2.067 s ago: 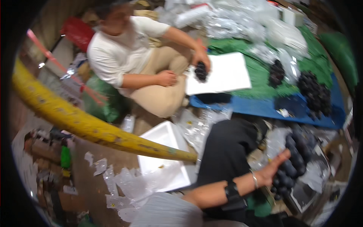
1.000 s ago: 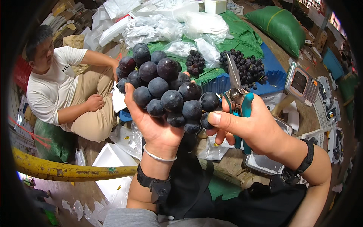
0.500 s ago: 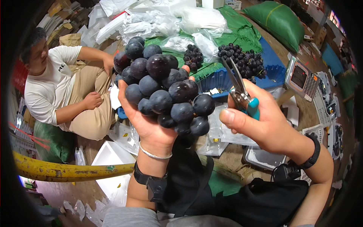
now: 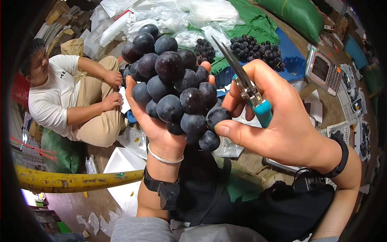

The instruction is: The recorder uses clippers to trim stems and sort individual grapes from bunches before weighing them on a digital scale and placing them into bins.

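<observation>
A large bunch of dark purple-black grapes (image 4: 169,82) rests on my upturned left hand (image 4: 155,131), whose fingers curl up around its sides; some fingers are hidden behind the grapes. My right hand (image 4: 278,117) has a pair of snips (image 4: 246,85) with teal handles tucked in it, the pointed blades aimed up and to the left. At the lower right of the bunch, my right thumb and fingertips touch one grape (image 4: 218,117) from either side. Whether that grape is gripped firmly, I cannot tell.
More grape bunches (image 4: 256,52) lie on a blue tray (image 4: 296,68) beyond my hands. Clear plastic bags (image 4: 209,14) cover green sheeting behind. A scale (image 4: 323,70) stands at right, a yellow bar (image 4: 80,180) crosses at left, and a seated person (image 4: 60,88) works at far left.
My right hand has moved left and down to the bunch, its thumb and fingers meeting a lower-right grape. The snips have come along, tilting further left. The seated person's hands have come closer together.
</observation>
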`<state>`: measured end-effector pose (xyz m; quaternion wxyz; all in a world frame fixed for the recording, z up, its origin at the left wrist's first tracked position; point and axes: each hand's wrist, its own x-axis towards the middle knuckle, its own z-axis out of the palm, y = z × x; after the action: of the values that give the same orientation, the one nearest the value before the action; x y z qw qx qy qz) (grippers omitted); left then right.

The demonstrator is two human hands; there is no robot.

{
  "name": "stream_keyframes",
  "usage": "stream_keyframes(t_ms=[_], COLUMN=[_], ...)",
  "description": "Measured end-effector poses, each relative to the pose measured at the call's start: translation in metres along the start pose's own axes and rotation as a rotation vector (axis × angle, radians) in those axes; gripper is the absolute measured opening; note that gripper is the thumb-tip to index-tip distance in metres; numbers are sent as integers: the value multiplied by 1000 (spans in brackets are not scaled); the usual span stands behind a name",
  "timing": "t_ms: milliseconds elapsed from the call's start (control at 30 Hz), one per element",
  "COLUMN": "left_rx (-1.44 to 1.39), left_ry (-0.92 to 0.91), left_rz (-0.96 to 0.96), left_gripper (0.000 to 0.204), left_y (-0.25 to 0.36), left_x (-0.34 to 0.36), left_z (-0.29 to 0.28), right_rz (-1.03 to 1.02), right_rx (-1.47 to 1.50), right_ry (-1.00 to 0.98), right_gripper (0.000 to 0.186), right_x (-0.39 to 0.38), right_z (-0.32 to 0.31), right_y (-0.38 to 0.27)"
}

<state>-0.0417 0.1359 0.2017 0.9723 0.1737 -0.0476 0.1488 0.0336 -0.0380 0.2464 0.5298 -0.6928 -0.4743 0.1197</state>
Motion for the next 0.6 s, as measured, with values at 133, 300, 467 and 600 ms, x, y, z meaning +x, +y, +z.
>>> stream_keyframes(t_ms=[133,300,467,600], left_rx=[-151,-235,-135,31], left_ry=[-111,-141,-72,73], left_rz=[-83,-148,-134,-86], left_gripper=[83,84,86,79], left_y=[2,2,8,0], left_x=[3,8,6,2], left_z=[-13,-19,-13,-12], right_rz=[74,151,224,199], right_rx=[57,70,52,66], right_ry=[14,19,-61,-4], right_gripper=[40,36,33,35], right_x=[5,11,20,11], right_z=[-1,-1,-3,-6], right_y=[1,1,-2,-3])
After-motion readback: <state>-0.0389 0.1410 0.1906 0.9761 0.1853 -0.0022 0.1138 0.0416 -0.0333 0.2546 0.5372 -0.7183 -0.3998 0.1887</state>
